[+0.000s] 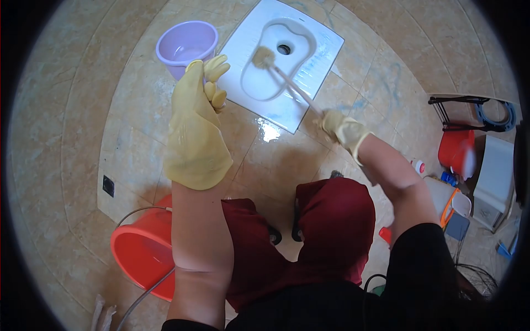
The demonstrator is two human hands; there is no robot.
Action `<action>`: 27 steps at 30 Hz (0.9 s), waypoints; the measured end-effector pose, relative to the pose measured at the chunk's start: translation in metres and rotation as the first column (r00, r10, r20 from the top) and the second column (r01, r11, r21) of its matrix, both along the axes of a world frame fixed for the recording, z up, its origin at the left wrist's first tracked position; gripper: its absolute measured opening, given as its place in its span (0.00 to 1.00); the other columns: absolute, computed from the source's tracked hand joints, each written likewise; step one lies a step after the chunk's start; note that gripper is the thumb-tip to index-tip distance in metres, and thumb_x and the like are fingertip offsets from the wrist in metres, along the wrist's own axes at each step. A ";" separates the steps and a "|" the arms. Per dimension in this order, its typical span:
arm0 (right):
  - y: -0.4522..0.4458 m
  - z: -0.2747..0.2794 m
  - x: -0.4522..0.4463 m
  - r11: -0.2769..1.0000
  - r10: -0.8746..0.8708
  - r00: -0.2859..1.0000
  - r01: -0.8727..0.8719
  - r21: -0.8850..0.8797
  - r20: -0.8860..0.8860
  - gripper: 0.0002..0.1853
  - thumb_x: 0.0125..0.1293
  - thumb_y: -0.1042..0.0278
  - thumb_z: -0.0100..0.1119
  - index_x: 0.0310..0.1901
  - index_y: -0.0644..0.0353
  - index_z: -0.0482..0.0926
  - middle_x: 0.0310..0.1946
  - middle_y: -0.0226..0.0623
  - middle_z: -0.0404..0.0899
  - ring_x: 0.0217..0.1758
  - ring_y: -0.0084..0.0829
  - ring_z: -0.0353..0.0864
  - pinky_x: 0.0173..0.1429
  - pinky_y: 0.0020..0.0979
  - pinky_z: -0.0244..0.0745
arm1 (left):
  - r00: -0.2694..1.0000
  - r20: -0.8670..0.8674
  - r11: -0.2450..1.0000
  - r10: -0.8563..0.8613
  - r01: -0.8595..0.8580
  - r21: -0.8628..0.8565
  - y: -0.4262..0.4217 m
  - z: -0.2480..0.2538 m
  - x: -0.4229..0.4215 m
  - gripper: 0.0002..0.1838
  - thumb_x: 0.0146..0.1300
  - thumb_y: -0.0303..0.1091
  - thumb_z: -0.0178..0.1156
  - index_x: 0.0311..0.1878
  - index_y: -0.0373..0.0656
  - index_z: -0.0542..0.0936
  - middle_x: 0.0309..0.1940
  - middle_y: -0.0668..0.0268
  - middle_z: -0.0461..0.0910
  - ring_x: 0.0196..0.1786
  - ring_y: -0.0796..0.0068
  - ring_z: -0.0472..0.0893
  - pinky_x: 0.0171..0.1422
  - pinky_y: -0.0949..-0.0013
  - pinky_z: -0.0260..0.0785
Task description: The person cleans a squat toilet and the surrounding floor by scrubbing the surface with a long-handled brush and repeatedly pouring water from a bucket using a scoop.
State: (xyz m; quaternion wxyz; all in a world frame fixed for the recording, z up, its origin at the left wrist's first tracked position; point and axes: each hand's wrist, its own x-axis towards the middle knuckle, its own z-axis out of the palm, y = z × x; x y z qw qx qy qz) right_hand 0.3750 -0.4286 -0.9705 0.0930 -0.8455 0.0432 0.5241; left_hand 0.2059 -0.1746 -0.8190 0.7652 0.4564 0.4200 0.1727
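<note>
A yellow rubber glove covers each of my hands. My right hand (341, 126) is closed around the pale handle of a toilet brush (298, 89). The brush's round, yellowish head (263, 57) touches the inside of the white squat toilet (221, 83), left of its dark drain hole (284, 49). Loosely bent, the fingers of my left hand (207, 83) are apart, with nothing visible in them. That hand is raised in front of a purple basin (186, 38) and hides part of its lower right side.
Beside my left arm a red bucket (141, 243) lies tilted, with a thin hose (144, 289) across it. To the right are another red bucket (456, 151), a white box (493, 171) and a blue coiled hose (495, 116). The tiled floor (259, 165) looks wet near the toilet.
</note>
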 end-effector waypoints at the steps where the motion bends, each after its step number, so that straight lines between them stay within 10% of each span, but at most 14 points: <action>1: -0.018 0.025 -0.018 0.994 0.065 0.997 -0.069 0.090 0.049 0.13 0.71 0.58 0.61 0.50 0.56 0.83 0.23 0.33 0.77 0.17 0.31 0.72 0.18 0.36 0.63 | 1.000 0.007 1.000 0.007 -0.006 -0.026 0.004 -0.005 0.001 0.21 0.77 0.47 0.49 0.56 0.40 0.81 0.42 0.72 0.84 0.28 0.89 0.65 0.36 0.82 0.63; 9: -0.010 0.026 -0.004 0.982 0.075 0.996 -0.083 0.171 0.051 0.12 0.71 0.62 0.60 0.51 0.55 0.83 0.24 0.32 0.80 0.18 0.29 0.74 0.20 0.36 0.67 | 1.000 0.002 1.000 0.010 -0.010 -0.025 0.007 -0.011 0.009 0.21 0.78 0.46 0.48 0.55 0.39 0.81 0.43 0.70 0.85 0.25 0.90 0.64 0.31 0.82 0.63; 12: 0.010 -0.060 0.047 0.973 0.197 0.973 -0.179 0.143 -0.121 0.11 0.71 0.63 0.59 0.51 0.50 0.84 0.24 0.31 0.80 0.20 0.29 0.76 0.22 0.38 0.70 | 0.999 0.002 0.999 0.048 -0.048 -0.026 0.000 -0.013 0.006 0.21 0.78 0.46 0.48 0.55 0.39 0.81 0.43 0.69 0.85 0.25 0.90 0.64 0.31 0.82 0.64; 15: 0.033 -0.061 0.031 0.992 -0.068 0.997 0.064 0.105 0.036 0.11 0.71 0.63 0.59 0.52 0.45 0.85 0.24 0.31 0.80 0.21 0.30 0.78 0.23 0.40 0.72 | 0.999 0.034 0.999 0.039 -0.038 -0.029 -0.002 -0.012 0.006 0.22 0.78 0.47 0.50 0.59 0.40 0.81 0.35 0.78 0.78 0.32 0.87 0.64 0.43 0.77 0.58; 16: 0.011 -0.090 0.023 0.961 0.251 0.966 -0.256 0.104 0.062 0.15 0.69 0.65 0.61 0.56 0.52 0.82 0.24 0.33 0.81 0.20 0.31 0.79 0.22 0.37 0.73 | 0.999 0.024 0.998 0.035 -0.034 -0.049 -0.002 -0.010 0.006 0.23 0.78 0.48 0.50 0.59 0.40 0.82 0.33 0.79 0.75 0.31 0.86 0.64 0.42 0.77 0.57; 21: -0.032 0.049 -0.034 0.934 0.356 0.934 -0.356 -0.020 -0.016 0.11 0.71 0.62 0.59 0.52 0.50 0.84 0.20 0.32 0.78 0.19 0.32 0.78 0.20 0.36 0.71 | 0.998 -0.046 0.997 0.036 -0.039 -0.072 0.004 -0.005 0.008 0.24 0.78 0.49 0.50 0.58 0.39 0.83 0.26 0.81 0.67 0.30 0.86 0.62 0.40 0.77 0.54; 24: -0.017 0.038 -0.013 0.963 0.270 0.963 -0.270 0.018 0.004 0.12 0.71 0.61 0.59 0.51 0.52 0.84 0.20 0.31 0.78 0.19 0.32 0.79 0.19 0.36 0.71 | 1.000 0.001 0.997 0.022 -0.022 -0.072 0.006 -0.011 0.007 0.25 0.77 0.51 0.51 0.58 0.39 0.84 0.24 0.82 0.62 0.30 0.86 0.61 0.39 0.77 0.52; 27: -0.009 -0.042 0.047 0.858 0.459 0.874 -0.482 0.177 0.158 0.14 0.70 0.60 0.60 0.51 0.56 0.83 0.22 0.32 0.80 0.20 0.32 0.79 0.20 0.36 0.71 | 1.000 -0.011 1.000 0.017 -0.018 -0.022 0.004 -0.013 0.007 0.21 0.78 0.45 0.48 0.55 0.38 0.81 0.44 0.68 0.85 0.26 0.90 0.65 0.31 0.83 0.63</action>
